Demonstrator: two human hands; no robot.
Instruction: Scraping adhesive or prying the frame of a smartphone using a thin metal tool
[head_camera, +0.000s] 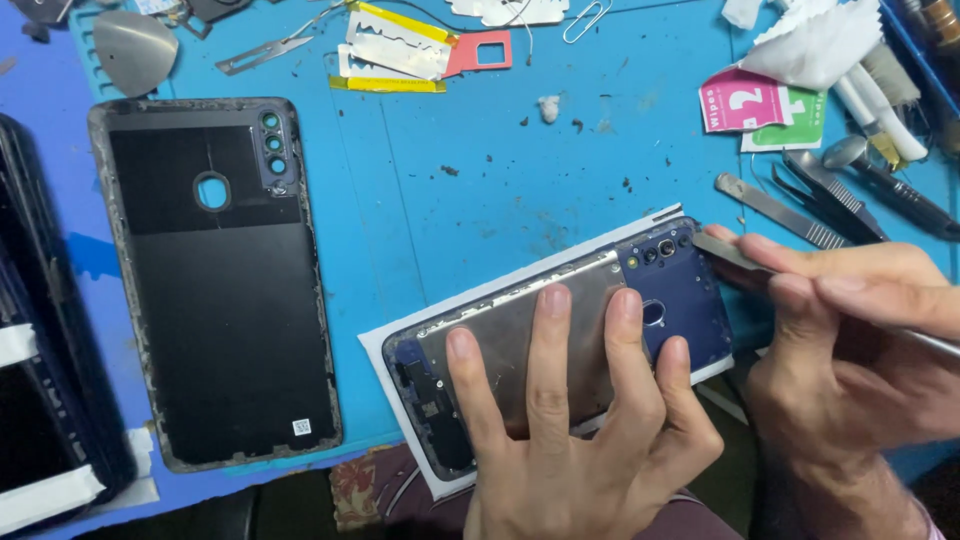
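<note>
A blue phone frame (690, 300) with a bare metal mid-plate lies tilted on a white sheet (385, 345) at the mat's near edge. My left hand (570, 430) presses flat on the plate, fingers spread. My right hand (850, 340) grips a thin metal pry tool (725, 250), whose flat tip touches the frame's top right corner beside the camera openings. A removed black back cover (220, 290), inner side up, lies apart on the left.
A blue work mat (480, 170) covers the bench. Razor blades (395, 50), a metal pick (130, 45) and a paper clip (588, 18) sit at the back. Wipe packets (760, 105), tweezers (800, 200) and brushes crowd the right. A dark phone (40, 380) lies at the left edge.
</note>
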